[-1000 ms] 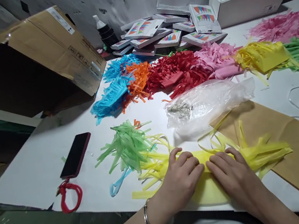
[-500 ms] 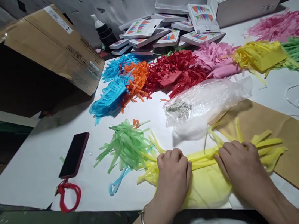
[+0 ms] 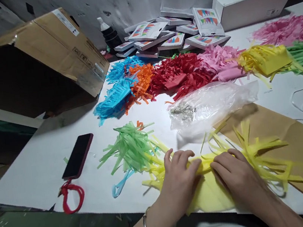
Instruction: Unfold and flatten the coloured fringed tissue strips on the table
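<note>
Yellow fringed tissue paper (image 3: 214, 195) lies at the table's front edge, its cut strips spreading out to both sides. My left hand (image 3: 180, 176) grips the rolled upper band near its middle, with the index finger and thumb toward the centre. Close beside it, my right hand (image 3: 235, 169) is closed on the same band, fingers curled over it. The fingertips under the paper are hidden. Left of my hands lies a green tissue tassel (image 3: 130, 145), touching the yellow strips, with a light blue strip loop (image 3: 119, 185) below it.
A phone (image 3: 78, 155) with a red strap lies left. Behind are a clear plastic bag (image 3: 219, 102), blue, orange, red (image 3: 178, 73), pink and yellow tassels, and several printed flat boxes (image 3: 147, 31). A cardboard box (image 3: 57, 47) stands back left, brown paper (image 3: 297, 148) lies right.
My hands have come closer together along the yellow band, the right moving left. The left fingers have lifted a little, and the right-hand strips have spread out more.
</note>
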Tool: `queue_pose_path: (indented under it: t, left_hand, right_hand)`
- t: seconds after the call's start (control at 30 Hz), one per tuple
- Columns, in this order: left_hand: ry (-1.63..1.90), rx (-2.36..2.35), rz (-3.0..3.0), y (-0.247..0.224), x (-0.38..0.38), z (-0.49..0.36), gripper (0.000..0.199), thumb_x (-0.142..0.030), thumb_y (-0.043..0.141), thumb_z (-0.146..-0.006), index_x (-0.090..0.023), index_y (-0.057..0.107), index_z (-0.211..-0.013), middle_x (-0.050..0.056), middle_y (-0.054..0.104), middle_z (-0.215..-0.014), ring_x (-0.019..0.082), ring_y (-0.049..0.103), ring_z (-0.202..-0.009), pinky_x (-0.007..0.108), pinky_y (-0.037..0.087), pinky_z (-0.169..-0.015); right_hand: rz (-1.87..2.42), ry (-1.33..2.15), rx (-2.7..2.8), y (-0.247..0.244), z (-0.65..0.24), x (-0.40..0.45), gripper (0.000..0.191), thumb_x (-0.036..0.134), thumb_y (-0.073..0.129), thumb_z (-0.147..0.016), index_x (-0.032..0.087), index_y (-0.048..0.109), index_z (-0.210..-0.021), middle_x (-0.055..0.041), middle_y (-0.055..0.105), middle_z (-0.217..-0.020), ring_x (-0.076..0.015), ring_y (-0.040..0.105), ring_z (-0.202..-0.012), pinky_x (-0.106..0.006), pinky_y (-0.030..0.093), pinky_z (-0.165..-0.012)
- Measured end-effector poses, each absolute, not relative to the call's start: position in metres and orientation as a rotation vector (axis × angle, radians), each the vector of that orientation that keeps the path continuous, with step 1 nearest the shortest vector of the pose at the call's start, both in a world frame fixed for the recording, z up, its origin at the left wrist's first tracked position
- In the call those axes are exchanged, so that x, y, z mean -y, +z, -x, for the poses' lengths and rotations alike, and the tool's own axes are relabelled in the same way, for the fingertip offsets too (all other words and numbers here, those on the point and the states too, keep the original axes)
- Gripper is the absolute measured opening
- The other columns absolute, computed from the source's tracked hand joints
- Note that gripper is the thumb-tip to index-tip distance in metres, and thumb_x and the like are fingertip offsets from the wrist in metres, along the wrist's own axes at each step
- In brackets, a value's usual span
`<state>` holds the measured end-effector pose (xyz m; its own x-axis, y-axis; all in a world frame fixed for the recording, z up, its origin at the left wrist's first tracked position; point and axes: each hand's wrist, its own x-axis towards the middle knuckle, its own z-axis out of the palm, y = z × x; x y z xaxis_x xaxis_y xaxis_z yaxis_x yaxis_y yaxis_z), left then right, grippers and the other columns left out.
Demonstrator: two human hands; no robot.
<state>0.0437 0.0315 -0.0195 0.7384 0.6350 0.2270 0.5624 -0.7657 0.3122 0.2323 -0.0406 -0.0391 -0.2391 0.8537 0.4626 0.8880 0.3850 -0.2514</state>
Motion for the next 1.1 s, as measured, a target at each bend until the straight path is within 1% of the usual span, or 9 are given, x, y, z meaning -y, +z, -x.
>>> queue_pose_path:
  t: [0.13,0.23,0.3,0.43,0.53,0.7,0.83,0.9,1.1]
  left_hand:
    - [0.627,-0.755,-2.751,-0.027,-0.031,-0.045,0.017,-0.008,0.052,-0.095,-0.020,0.061,-0.087,0.002,0.068,-0.091,0.021,0.056,-0.091,0.049,0.031,-0.103]
    - [0.653,-0.730,-2.691,-0.030,-0.033,-0.043,0.019,-0.008,0.051,-0.096,-0.019,0.058,-0.082,0.001,0.066,-0.083,0.019,0.055,-0.084,0.043,0.034,-0.095]
    - [0.624,-0.745,-2.654,-0.031,-0.033,-0.040,0.019,-0.011,0.053,-0.098,-0.019,0.057,-0.081,-0.001,0.067,-0.082,0.018,0.055,-0.082,0.041,0.034,-0.091]
    - [0.521,-0.779,-2.618,-0.032,-0.029,-0.032,0.014,-0.018,0.054,-0.101,-0.021,0.061,-0.089,0.000,0.069,-0.088,0.019,0.057,-0.086,0.042,0.033,-0.093]
    - [0.404,-0.900,-2.621,-0.031,-0.026,-0.034,0.016,-0.017,0.050,-0.101,-0.020,0.061,-0.091,0.003,0.067,-0.093,0.021,0.056,-0.088,0.044,0.036,-0.092]
    - [0.170,-1.136,-2.613,-0.023,-0.028,-0.047,0.014,-0.017,0.052,-0.096,-0.018,0.061,-0.086,0.006,0.063,-0.095,0.024,0.057,-0.088,0.045,0.040,-0.087]
    - [0.162,-1.116,-2.566,-0.021,-0.032,-0.050,0.010,-0.017,0.058,-0.094,-0.019,0.060,-0.084,0.005,0.062,-0.093,0.023,0.058,-0.086,0.043,0.041,-0.082]
    - [0.262,-1.074,-2.569,-0.022,-0.032,-0.047,0.009,-0.015,0.058,-0.094,-0.019,0.061,-0.085,0.004,0.063,-0.092,0.022,0.058,-0.086,0.043,0.040,-0.083]
    - [0.526,-0.800,-2.735,-0.027,-0.029,-0.043,0.013,-0.014,0.058,-0.096,-0.022,0.066,-0.090,0.004,0.067,-0.104,0.022,0.057,-0.097,0.050,0.031,-0.102]
  right_hand:
    - [1.480,-0.074,2.133,-0.039,-0.224,0.038,0.028,0.012,0.039,-0.102,0.017,0.062,-0.087,-0.0038,0.059,-0.078,-0.0192,0.048,-0.076,-0.040,0.034,-0.089]
    - [1.434,-0.078,2.173,-0.040,-0.229,0.042,0.038,0.006,0.033,-0.101,0.019,0.057,-0.074,-0.0023,0.054,-0.070,-0.0182,0.045,-0.071,-0.037,0.035,-0.088]
    - [1.419,-0.055,2.163,-0.041,-0.239,0.048,0.036,0.007,0.034,-0.101,0.018,0.060,-0.078,-0.0036,0.058,-0.073,-0.0183,0.048,-0.075,-0.037,0.037,-0.091]
    - [1.453,0.055,2.056,-0.044,-0.260,0.062,0.027,0.009,0.041,-0.101,0.017,0.066,-0.096,-0.0064,0.067,-0.091,-0.0201,0.056,-0.092,-0.040,0.036,-0.098]
    - [1.542,0.100,1.953,-0.045,-0.262,0.069,0.022,0.014,0.046,-0.100,0.020,0.066,-0.093,-0.0048,0.068,-0.093,-0.0210,0.058,-0.095,-0.044,0.034,-0.102]
    - [1.853,-0.042,1.826,-0.043,-0.249,0.071,0.021,0.022,0.052,-0.100,0.021,0.062,-0.081,-0.0052,0.069,-0.093,-0.0219,0.057,-0.083,-0.049,0.033,-0.101]
    - [1.765,-0.136,1.848,-0.042,-0.241,0.068,0.017,0.016,0.050,-0.099,0.019,0.066,-0.099,-0.0101,0.069,-0.105,-0.0253,0.060,-0.098,-0.049,0.033,-0.103]
    - [1.588,-0.075,1.930,-0.044,-0.237,0.064,0.023,0.013,0.044,-0.100,0.017,0.067,-0.104,-0.0098,0.068,-0.098,-0.0240,0.059,-0.099,-0.044,0.035,-0.100]
    - [1.554,0.043,1.915,-0.049,-0.231,0.059,0.027,0.012,0.043,-0.102,0.018,0.064,-0.086,-0.0019,0.062,-0.077,-0.0164,0.056,-0.080,-0.037,0.034,-0.094]
